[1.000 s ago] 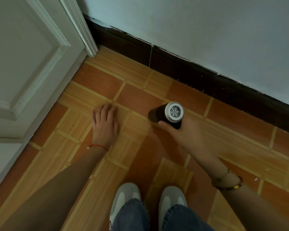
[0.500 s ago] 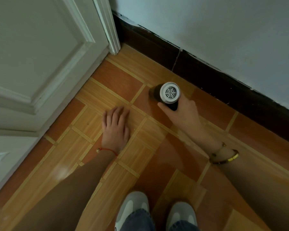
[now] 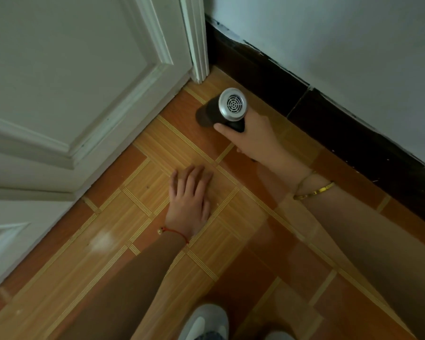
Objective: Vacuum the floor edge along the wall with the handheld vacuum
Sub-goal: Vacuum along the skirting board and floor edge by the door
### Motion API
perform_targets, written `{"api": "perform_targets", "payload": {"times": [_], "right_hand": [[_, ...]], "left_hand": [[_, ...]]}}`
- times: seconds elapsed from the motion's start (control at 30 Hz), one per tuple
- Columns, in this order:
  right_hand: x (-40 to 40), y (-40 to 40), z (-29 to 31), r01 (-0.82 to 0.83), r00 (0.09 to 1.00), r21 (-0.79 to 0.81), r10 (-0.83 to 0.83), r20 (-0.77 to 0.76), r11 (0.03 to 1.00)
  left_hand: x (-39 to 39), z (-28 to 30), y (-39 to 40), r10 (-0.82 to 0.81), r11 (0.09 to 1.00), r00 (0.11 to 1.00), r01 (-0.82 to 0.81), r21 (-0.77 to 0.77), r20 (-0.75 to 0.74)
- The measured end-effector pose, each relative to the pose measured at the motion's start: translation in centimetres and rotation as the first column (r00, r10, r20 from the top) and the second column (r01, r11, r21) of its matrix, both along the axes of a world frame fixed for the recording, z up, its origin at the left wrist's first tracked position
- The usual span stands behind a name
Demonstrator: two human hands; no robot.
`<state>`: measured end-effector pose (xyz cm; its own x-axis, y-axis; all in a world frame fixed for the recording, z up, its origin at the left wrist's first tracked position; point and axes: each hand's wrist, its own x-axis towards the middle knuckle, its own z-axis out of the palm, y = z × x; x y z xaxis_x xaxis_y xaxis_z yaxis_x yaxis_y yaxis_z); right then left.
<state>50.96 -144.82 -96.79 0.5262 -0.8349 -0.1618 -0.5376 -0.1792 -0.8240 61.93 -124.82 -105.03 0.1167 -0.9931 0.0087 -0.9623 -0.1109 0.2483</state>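
My right hand (image 3: 253, 136) grips the handheld vacuum (image 3: 221, 110), a dark cylinder with a silver round grille facing up at me. Its dark front end points down-left at the orange tiled floor (image 3: 157, 148), close to the corner where the dark skirting board (image 3: 329, 114) meets the white door frame (image 3: 196, 45). My left hand (image 3: 190, 200) lies flat on the tiles, fingers together, holding nothing. A red cord is on the left wrist, gold bracelets on the right.
A white panelled door (image 3: 66, 77) fills the left side, its lower edge running diagonally along the floor. A pale wall (image 3: 341, 38) rises above the skirting. My shoes (image 3: 204, 322) show at the bottom edge. A pale smudge (image 3: 101, 241) marks the tiles.
My right hand has carried the vacuum along the skirting toward the corner by the door frame. The view has followed leftward. My left hand stays flat on the tiles.
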Motion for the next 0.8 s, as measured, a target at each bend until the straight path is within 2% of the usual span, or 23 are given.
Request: {"api": "perform_targets", "payload": {"times": [0.2,0.27,0.43,0.5,0.6,0.67,0.8], "right_hand": [[3.5,-1.5,-0.9,0.066,0.996,-0.035,-0.064,0.069,0.997],[4.8,-1.5,-0.8,0.019,0.997,-0.017,-0.018,0.071,1.0],[6.5,-0.3,-1.1,-0.228,0.973,0.091,0.224,0.053,0.969],[6.9,-0.5,-1.2,-0.185,0.981,0.057,0.181,0.071,0.981],[6.9,-1.5,-1.6,0.023,0.998,-0.08,-0.018,0.057,0.997],[6.8,-2.1,-1.5,0.088,0.995,-0.115,-0.083,0.049,0.989],[7.4,-1.3,-1.6,0.039,0.999,-0.103,-0.035,0.034,0.994]], "left_hand": [[0.1,-0.3,-0.1,-0.001,1.0,1.0,0.0,-0.014,-0.009],[0.0,-0.3,-0.1,0.0,1.0,1.0,0.0,-0.004,0.001],[0.0,-0.1,-0.2,0.003,1.0,1.0,-0.004,0.006,0.013],[0.0,-0.1,-0.2,0.004,1.0,1.0,-0.004,0.003,0.005],[0.0,0.0,-0.2,0.009,1.0,1.0,-0.009,0.011,-0.007],[0.0,0.0,-0.2,0.007,1.0,1.0,-0.007,0.02,-0.006],[-0.1,0.3,-0.3,0.01,1.0,1.0,-0.01,0.016,-0.005]]}}
